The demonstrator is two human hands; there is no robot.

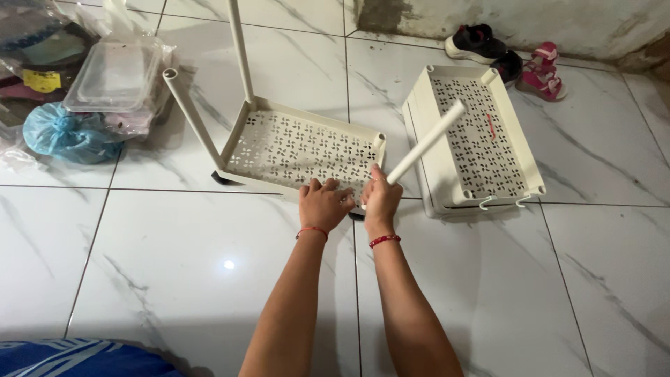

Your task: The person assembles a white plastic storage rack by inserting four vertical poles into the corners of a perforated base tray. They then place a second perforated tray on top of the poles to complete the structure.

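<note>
Taking the cream perforated shelf tray (296, 148) as my landmark and going left to right: far to its left lie a blue plastic bag (66, 132) and a clear lidded container (115, 75), well apart from my work. Two cream tubes already stand in the tray's left corners, one leaning out to the left (192, 119) and one rising near its back left corner (241, 56). My left hand (324, 204) lies on the tray's near edge, fingers spread flat and pressing down on the rim, holding nothing. Just to its right, at the tray's near right corner, my right hand (380, 199) is wrapped tight around the lower end of a white tube (426, 142), which slants up and to the right. To seat this tube well, I judge I should keep the left palm bearing down so the tray cannot slide on the smooth tile, bring the tube up closer to straight over the corner socket, then push along its axis rather than sideways. Right of the tray, touching nothing I hold, a stack of matching trays (481, 139) sits with two small hooks (502, 202) on its near edge; beyond it lie small shoes (509, 59).
</note>
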